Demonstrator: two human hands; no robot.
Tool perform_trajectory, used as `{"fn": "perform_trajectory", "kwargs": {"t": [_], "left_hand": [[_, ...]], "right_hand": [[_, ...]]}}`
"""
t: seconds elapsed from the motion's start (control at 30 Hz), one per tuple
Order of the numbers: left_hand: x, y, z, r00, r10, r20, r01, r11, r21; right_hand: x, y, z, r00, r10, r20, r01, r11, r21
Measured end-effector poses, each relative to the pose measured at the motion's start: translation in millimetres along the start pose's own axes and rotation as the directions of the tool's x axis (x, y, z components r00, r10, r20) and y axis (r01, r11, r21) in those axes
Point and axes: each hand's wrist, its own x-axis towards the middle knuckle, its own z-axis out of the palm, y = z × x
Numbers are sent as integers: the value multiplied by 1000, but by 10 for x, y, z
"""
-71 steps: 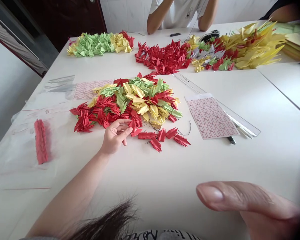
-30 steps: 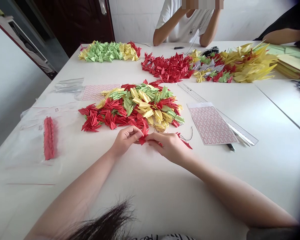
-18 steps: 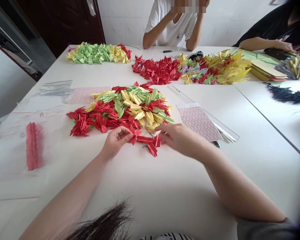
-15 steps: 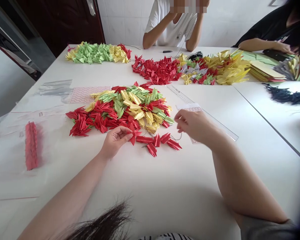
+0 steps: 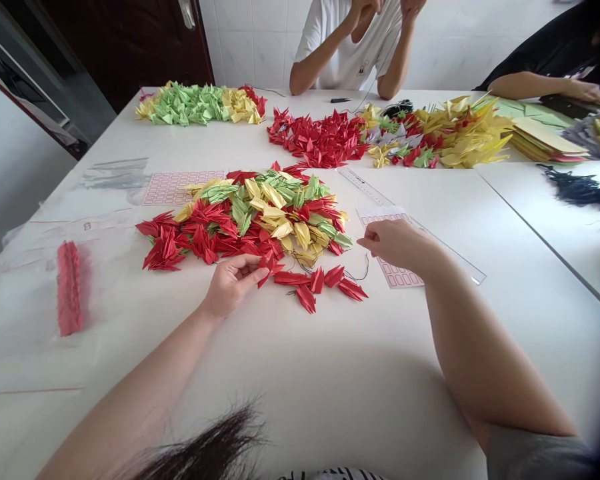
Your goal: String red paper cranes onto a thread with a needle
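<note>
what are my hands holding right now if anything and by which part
The left hand pinches a red paper piece at its left end, between thumb and fingers. Whether the right hand holds anything cannot be told.

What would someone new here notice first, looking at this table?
Most likely the heap of red, yellow and green folded pieces in the middle of the white table. Just nearer the wearer, the left hand pinches a red folded piece. At the far side, a dense red pile would probably catch the eye too.
</note>
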Motion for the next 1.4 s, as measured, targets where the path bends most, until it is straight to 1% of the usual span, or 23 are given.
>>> {"fn": "perform_trajectory", "kwargs": {"t": [0.07,0.1,0.13,0.2,0.27,0.33,0.43,0.47,0.53,0.6,0.67,0.7,0.77,0.8,0.87,0.93,1.03,1.1,1.13,1.2,1.27,1.33,1.4], "left_hand": [[6,-12,-4,1000,10,-15,-10,1000,-7],[9,-18,-6,999,21,-25,-22,1000,-10],[12,-24,-8,999,37,-35,-38,999,-11],[15,-30,-10,996,77,-52,-77,997,-3],[14,-32,-10,991,114,-63,-113,993,13],[12,-32,-14,990,130,-59,-128,991,36],[9,-37,-25,991,126,-36,-123,990,62],[6,-41,-27,991,129,-32,-127,989,72],[-8,-54,-27,985,170,-26,-166,980,108],[-33,-75,-17,968,250,-7,-244,953,181],[-64,-100,-2,937,348,41,-345,897,275],[-78,-112,5,916,395,74,-397,861,317],[-99,-131,18,871,471,144,-488,787,379],[-105,-135,22,849,499,174,-524,753,398],[-109,-130,27,819,532,215,-569,708,418],[-112,-108,24,814,525,247,-579,705,410],[-121,-62,3,857,439,272,-511,796,325],[-125,-35,-16,890,377,257,-438,863,252],[-123,-25,-25,901,359,245,-415,878,237],[-109,-12,-34,905,364,221,-415,870,267],[-88,-9,-33,892,398,214,-449,836,316],[-69,-17,-25,878,425,221,-477,813,334],[-59,-30,-16,871,433,231,-489,806,334]], "right_hand": [[-143,-218,-87,982,-109,153,95,991,93],[-228,-364,-99,956,-210,204,180,971,157],[-317,-525,-81,916,-328,232,275,933,231],[-487,-855,45,794,-542,276,447,828,338],[-620,-1128,249,750,-604,270,522,791,321],[-697,-1295,450,776,-578,251,531,814,235],[-719,-1343,626,804,-563,190,534,825,185],[-708,-1324,650,818,-559,137,529,824,204],[-668,-1267,673,857,-515,-30,503,822,267],[-615,-1210,700,884,-408,-231,464,825,322],[-557,-1167,751,861,-321,-395,462,818,344],[-529,-1150,783,833,-318,-452,490,803,339],[-482,-1124,850,773,-370,-515,572,758,314],[-465,-1115,880,744,-403,-533,613,730,304],[-444,-1101,926,707,-438,-555,664,681,309],[-439,-1094,950,700,-435,-566,680,649,342],[-444,-1095,945,728,-400,-557,662,623,417],[-449,-1105,921,761,-365,-536,632,606,484],[-451,-1113,905,783,-343,-519,607,600,521],[-456,-1131,873,830,-288,-478,546,593,592],[-459,-1145,848,863,-251,-439,497,580,645],[-457,-1149,839,869,-251,-427,490,562,667],[-450,-1143,851,856,-275,-439,515,535,669]]}}
